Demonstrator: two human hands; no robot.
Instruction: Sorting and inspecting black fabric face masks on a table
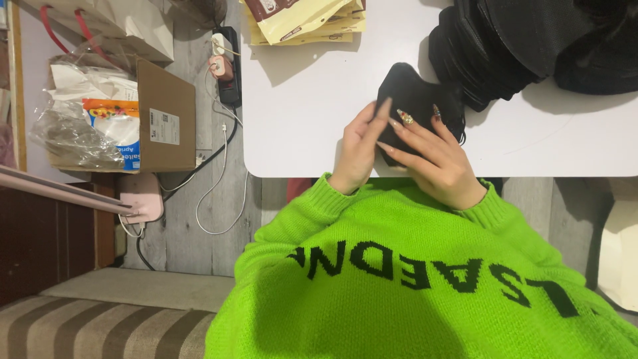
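Note:
A small black fabric piece, shaped like a face mask, lies on the white table near its front edge. My left hand presses along the piece's left side with its fingers stretched out. My right hand lies flat on top of the piece, long decorated nails spread over it. Both wrists come out of bright green knitted sleeves with black lettering. Just beyond the piece, a thick stack of similar black fabric pieces sits at the back right of the table.
A pile of cream and brown flat pouches lies at the table's far edge. On the floor to the left stand a cardboard box with plastic bags, a power strip with white cables, and a striped couch.

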